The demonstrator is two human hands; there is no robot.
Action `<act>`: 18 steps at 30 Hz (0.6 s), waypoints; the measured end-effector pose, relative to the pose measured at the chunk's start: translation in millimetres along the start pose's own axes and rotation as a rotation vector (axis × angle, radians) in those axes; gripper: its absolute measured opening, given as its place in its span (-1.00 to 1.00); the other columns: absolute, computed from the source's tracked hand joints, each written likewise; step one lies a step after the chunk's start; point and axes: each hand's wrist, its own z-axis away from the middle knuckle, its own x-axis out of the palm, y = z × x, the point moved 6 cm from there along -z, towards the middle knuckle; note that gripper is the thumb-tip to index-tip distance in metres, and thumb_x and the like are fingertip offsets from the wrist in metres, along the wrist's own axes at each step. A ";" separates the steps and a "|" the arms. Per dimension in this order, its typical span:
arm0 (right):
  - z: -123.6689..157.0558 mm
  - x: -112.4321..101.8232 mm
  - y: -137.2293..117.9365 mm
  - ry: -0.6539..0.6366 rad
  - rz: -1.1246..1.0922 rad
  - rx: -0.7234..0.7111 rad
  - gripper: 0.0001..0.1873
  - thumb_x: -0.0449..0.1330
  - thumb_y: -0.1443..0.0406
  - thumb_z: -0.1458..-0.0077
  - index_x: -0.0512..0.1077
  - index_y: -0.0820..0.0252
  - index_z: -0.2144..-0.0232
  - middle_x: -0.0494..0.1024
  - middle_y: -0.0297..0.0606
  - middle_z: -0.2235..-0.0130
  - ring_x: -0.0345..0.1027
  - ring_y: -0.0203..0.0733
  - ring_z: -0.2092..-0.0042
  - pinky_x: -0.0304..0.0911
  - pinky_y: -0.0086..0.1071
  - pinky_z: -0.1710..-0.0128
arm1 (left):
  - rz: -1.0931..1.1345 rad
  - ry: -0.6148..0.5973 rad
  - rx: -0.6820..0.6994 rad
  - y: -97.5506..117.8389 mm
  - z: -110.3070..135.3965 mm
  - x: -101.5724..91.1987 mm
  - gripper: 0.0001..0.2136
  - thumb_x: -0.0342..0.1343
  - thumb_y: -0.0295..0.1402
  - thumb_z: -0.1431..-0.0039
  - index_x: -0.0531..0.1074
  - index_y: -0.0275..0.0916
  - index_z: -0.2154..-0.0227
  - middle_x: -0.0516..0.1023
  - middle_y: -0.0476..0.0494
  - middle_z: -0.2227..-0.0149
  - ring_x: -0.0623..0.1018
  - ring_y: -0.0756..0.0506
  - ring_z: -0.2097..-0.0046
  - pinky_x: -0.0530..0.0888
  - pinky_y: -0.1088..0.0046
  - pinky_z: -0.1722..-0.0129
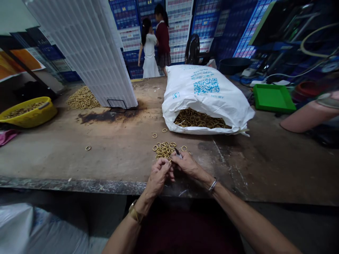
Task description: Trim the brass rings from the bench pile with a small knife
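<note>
My left hand [158, 177] is curled closed near the table's front edge, pinching something small that I cannot make out. My right hand [186, 164] is closed on a small dark tool [177, 152] whose tip points toward the left hand. Just beyond both hands lies a small heap of brass rings [164, 149] on the worn brown table [106, 151]. A white sack [205, 95] lies on its side behind it, its mouth open and full of more rings [198, 120].
Loose rings [88, 148] are scattered on the table. A yellow basin [29, 112] of rings sits far left, another ring pile [82, 98] by stacked white crates [90, 49]. A green tray [272, 97] and someone's arm [308, 114] are at right. Two people [155, 44] stand far back.
</note>
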 end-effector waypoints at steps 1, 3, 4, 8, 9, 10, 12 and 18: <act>-0.8 -0.6 0.9 0.005 0.002 -0.002 -0.73 0.08 0.12 0.03 0.27 0.21 0.53 0.27 -0.46 0.64 0.04 -0.43 0.63 -0.01 -0.52 0.62 | -0.002 0.005 0.019 1.2 0.3 0.1 -0.73 0.15 -0.15 0.00 0.26 -0.25 0.43 0.38 0.05 0.52 0.37 0.09 0.58 0.41 0.55 0.58; -2.0 -5.0 1.4 0.064 0.042 -0.023 -0.76 0.07 0.15 0.02 0.28 0.21 0.54 0.27 -0.45 0.63 0.06 -0.42 0.61 0.00 -0.51 0.61 | -0.023 0.023 0.058 3.4 0.3 -0.6 -0.73 0.14 -0.15 -0.01 0.27 -0.25 0.44 0.37 0.06 0.52 0.37 0.09 0.58 0.41 0.54 0.57; -1.9 -7.9 0.6 0.105 0.086 -0.050 -0.79 0.07 0.19 0.03 0.29 0.22 0.54 0.28 -0.44 0.62 0.07 -0.41 0.59 0.02 -0.51 0.59 | -0.042 0.035 0.079 4.6 0.1 -1.3 -0.74 0.14 -0.16 -0.01 0.27 -0.25 0.44 0.37 0.06 0.53 0.37 0.09 0.57 0.41 0.54 0.56; 4.6 -5.8 -7.0 0.092 0.320 -0.215 -0.90 0.04 0.33 0.07 0.33 0.22 0.53 0.28 -0.43 0.60 0.09 -0.39 0.54 0.01 -0.52 0.53 | -0.163 0.085 0.170 11.0 -0.7 -4.5 -0.76 0.13 -0.18 -0.03 0.30 -0.26 0.44 0.36 0.05 0.56 0.38 0.07 0.55 0.40 0.54 0.51; 7.3 -2.1 -8.7 0.048 0.372 -0.254 -0.90 0.02 0.36 0.08 0.32 0.21 0.55 0.28 -0.43 0.60 0.09 -0.39 0.54 0.00 -0.52 0.53 | -0.195 0.098 0.188 12.8 -0.6 -5.1 -0.77 0.14 -0.19 -0.03 0.31 -0.26 0.44 0.36 0.05 0.56 0.39 0.07 0.54 0.40 0.55 0.50; 10.1 1.3 -10.0 0.012 0.418 -0.283 -0.90 0.02 0.39 0.09 0.30 0.21 0.57 0.27 -0.43 0.60 0.09 -0.39 0.54 -0.02 -0.52 0.53 | -0.219 0.109 0.201 14.4 -0.3 -5.5 -0.77 0.14 -0.20 -0.02 0.31 -0.26 0.44 0.36 0.05 0.55 0.39 0.07 0.54 0.39 0.55 0.50; 14.4 5.7 -11.6 -0.027 0.494 -0.314 -0.89 0.01 0.42 0.12 0.26 0.20 0.61 0.28 -0.42 0.61 0.09 -0.39 0.54 -0.04 -0.51 0.53 | -0.240 0.126 0.210 16.6 0.5 -5.8 -0.77 0.16 -0.19 0.00 0.32 -0.26 0.45 0.36 0.05 0.54 0.40 0.07 0.53 0.38 0.56 0.50; 16.3 8.6 -15.4 -0.051 0.619 -0.335 -0.86 -0.02 0.42 0.07 0.24 0.19 0.60 0.31 -0.38 0.60 0.12 -0.36 0.54 -0.06 -0.50 0.52 | -0.233 0.127 0.208 18.6 1.4 -5.3 -0.75 0.18 -0.17 0.04 0.32 -0.25 0.46 0.36 0.05 0.56 0.38 0.07 0.56 0.36 0.55 0.52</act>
